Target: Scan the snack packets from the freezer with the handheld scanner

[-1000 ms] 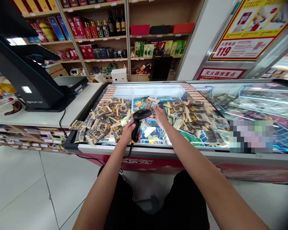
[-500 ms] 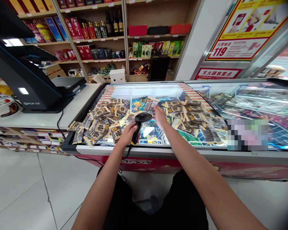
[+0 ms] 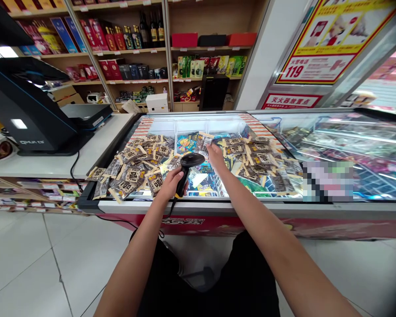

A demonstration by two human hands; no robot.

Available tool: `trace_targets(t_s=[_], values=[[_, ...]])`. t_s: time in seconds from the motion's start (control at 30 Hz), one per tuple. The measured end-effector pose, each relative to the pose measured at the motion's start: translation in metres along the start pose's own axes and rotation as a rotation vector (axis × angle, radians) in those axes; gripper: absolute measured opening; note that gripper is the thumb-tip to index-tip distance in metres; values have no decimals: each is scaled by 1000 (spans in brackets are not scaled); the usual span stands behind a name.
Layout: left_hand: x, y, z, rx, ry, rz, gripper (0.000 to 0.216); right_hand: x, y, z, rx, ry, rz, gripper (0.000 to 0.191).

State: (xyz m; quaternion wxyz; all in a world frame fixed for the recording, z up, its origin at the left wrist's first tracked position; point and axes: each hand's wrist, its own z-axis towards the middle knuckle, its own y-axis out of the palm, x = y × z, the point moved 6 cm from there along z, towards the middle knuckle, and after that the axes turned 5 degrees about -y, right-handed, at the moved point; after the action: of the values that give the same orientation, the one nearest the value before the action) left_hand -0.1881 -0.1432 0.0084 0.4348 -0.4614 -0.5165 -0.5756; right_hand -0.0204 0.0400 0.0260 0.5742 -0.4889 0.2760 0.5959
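Observation:
My left hand (image 3: 172, 183) is wrapped round the handle of a black barcode scanner (image 3: 192, 159), its head tipped toward the right. Pinched in my right hand (image 3: 216, 157) is a small snack packet (image 3: 204, 141) with a barcode side showing, held just beyond the scanner's head. Both hands are over the glass top of a chest freezer (image 3: 185, 203). A heap of similar brown and tan packets (image 3: 132, 174) lies on the glass to the left. Another pile of packets (image 3: 262, 158) lies to the right of my right hand.
A checkout terminal (image 3: 29, 110) stands on a white counter (image 3: 105, 136) at the left, its cable hanging down. Shelves (image 3: 135, 50) of boxes and bottles rise behind the freezer. Coloured packages show through the glass. A pillar with signs (image 3: 292, 101) stands at the back right.
The view has shifted slightly to the right, so things appear further left. The scanner and the packet stay in my hands, and the packet looks a little more upright.

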Motion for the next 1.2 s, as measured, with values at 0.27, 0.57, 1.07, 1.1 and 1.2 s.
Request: trace_targets(t_s=[0.27,0.57,1.07,1.1,1.2], values=[[9,0,0,44,18,0,64,-62,-96,-10,-118,-341,-749,58],[12,0,-2,62,35,0,60,-35,-195,-19,-147,-149,-1065,49],[10,0,0,26,61,-65,64,-55,-22,-58,-370,-587,-671,45],[11,0,0,28,68,-72,65,-55,6,-67,-459,-595,-667,45],[14,-1,-4,38,93,-109,69,-53,76,-85,-651,-619,-643,44]])
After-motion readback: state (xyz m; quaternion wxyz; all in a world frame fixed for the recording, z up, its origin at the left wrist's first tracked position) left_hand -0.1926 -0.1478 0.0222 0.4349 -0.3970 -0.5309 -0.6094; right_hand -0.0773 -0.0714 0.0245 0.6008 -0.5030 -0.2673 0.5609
